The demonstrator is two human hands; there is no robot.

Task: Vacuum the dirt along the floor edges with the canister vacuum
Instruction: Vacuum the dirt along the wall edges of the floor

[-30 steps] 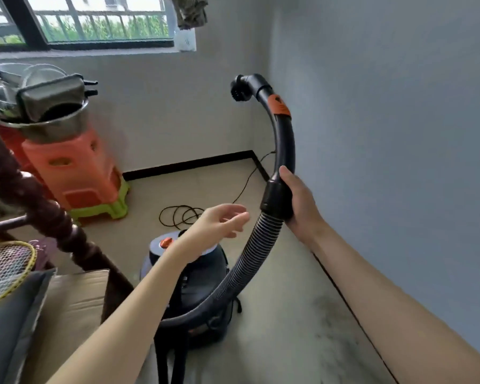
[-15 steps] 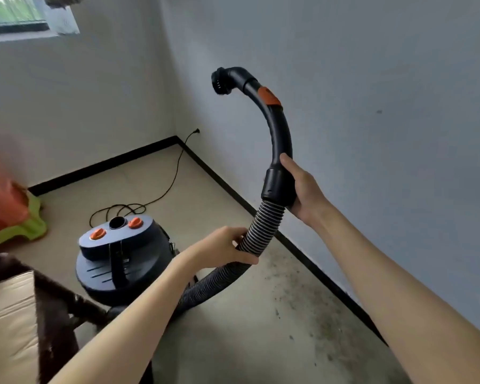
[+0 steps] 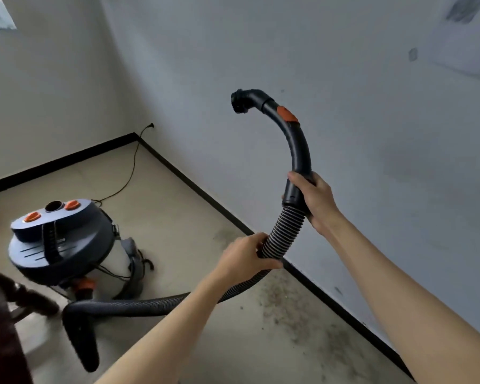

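Right hand (image 3: 315, 202) gripping hose (image 3: 281, 236), left hand (image 3: 245, 257) below

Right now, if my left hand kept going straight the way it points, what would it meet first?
The left hand already grips the ribbed hose. Pushed on forward and right, it would probably meet the black baseboard and grey wall next, though depth is unclear.

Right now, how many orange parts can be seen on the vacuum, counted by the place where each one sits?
Orange knobs on the canister lid: 2
Orange slider on the curved handle tube: 1
Orange fitting low on the canister, under the lid: 1
Total: 4
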